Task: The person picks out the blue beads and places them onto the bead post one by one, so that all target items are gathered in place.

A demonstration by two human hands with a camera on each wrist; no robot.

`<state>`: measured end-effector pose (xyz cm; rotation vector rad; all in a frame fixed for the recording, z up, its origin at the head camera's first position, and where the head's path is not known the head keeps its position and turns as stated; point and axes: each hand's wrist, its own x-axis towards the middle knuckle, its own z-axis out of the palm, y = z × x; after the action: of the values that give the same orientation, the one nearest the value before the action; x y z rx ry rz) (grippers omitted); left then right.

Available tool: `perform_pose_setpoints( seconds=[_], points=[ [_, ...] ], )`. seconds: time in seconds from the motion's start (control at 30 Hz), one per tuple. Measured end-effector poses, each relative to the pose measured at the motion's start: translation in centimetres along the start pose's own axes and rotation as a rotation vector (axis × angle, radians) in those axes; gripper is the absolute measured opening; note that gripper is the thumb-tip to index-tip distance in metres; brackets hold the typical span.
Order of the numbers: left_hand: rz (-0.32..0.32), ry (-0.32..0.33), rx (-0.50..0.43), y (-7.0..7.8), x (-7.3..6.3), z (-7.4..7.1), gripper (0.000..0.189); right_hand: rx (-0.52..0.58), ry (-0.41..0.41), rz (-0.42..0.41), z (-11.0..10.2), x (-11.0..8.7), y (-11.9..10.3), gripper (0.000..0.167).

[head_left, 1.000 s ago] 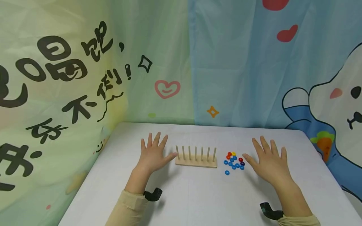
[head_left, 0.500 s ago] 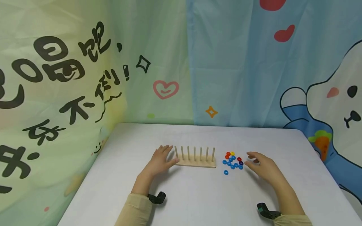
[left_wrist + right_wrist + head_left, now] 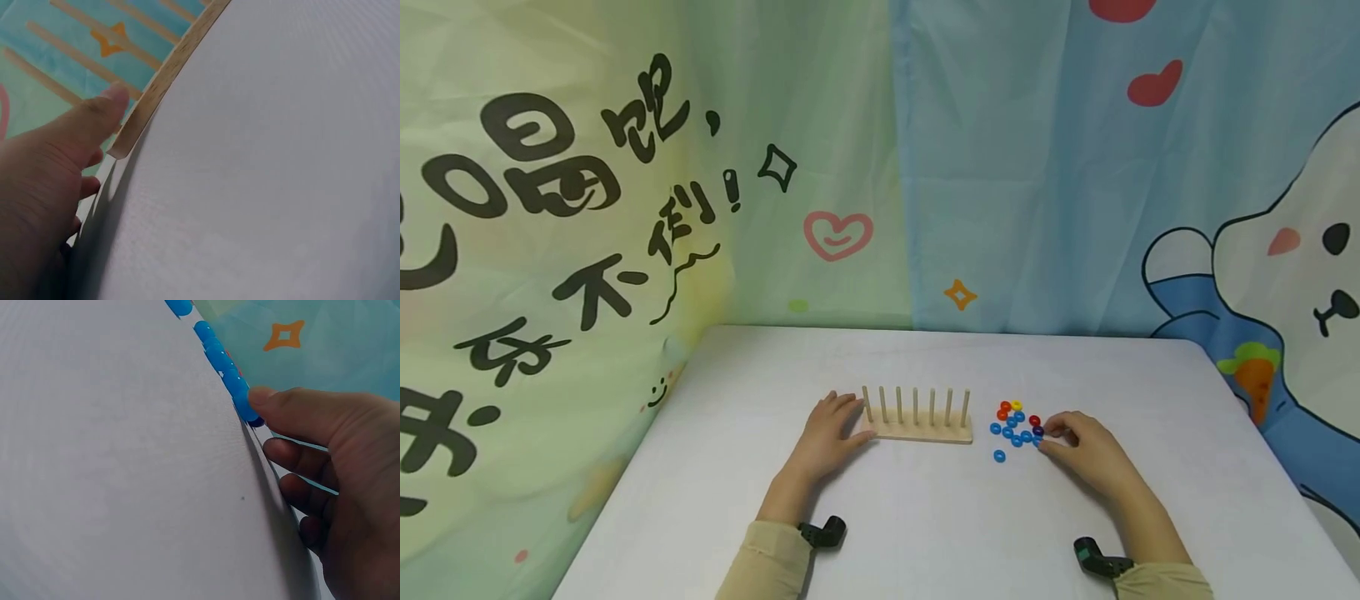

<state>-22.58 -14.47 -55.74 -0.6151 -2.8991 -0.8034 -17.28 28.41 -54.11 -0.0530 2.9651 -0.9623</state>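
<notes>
A pale wooden peg board (image 3: pixel 921 430) with a row of upright pegs stands on the white table. My left hand (image 3: pixel 826 437) holds its left end, thumb at the front corner and fingers bent around the far side. In the left wrist view, the thumb (image 3: pixel 94 122) overlaps the base (image 3: pixel 147 103) by the end pegs; the index finger is hidden. Small ring beads lie right of the board, mostly blue (image 3: pixel 1017 441), some red (image 3: pixel 1034 421), one yellow (image 3: pixel 1017 406). My right hand (image 3: pixel 1093 454) touches the pile's right edge, thumb against a blue bead (image 3: pixel 245 407) beside a dark bead (image 3: pixel 1038 431).
One blue bead (image 3: pixel 999 456) lies apart at the front of the pile. The white table (image 3: pixel 955 525) stretches in front of both hands. A printed curtain (image 3: pixel 820 275) hangs along the table's back and left edges. Each wrist wears a black camera (image 3: pixel 1101 558).
Both hands were spread above the table at first. The left hand has come down around the board's left end. The right hand has lowered, bent its fingers and moved left to the beads.
</notes>
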Motion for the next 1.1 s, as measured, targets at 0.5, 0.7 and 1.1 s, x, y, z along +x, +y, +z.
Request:
perform_pose_setpoints(
  seconds=[0.5, 0.7, 1.1],
  points=[
    [0.028, 0.057, 0.109, -0.3, -0.1, 0.9, 0.062, -0.063, 0.077, -0.077, 1.0, 0.1, 0.6, 0.029],
    [0.023, 0.059, 0.141, -0.2, -0.2, 0.9, 0.061, -0.068, 0.082, -0.101, 1.0, 0.1, 0.8, 0.027],
    [0.011, 0.048, 0.156, -0.1, -0.2, 0.9, 0.062, -0.031, 0.049, -0.109, -0.1, 0.1, -0.6, 0.025]
  ],
)
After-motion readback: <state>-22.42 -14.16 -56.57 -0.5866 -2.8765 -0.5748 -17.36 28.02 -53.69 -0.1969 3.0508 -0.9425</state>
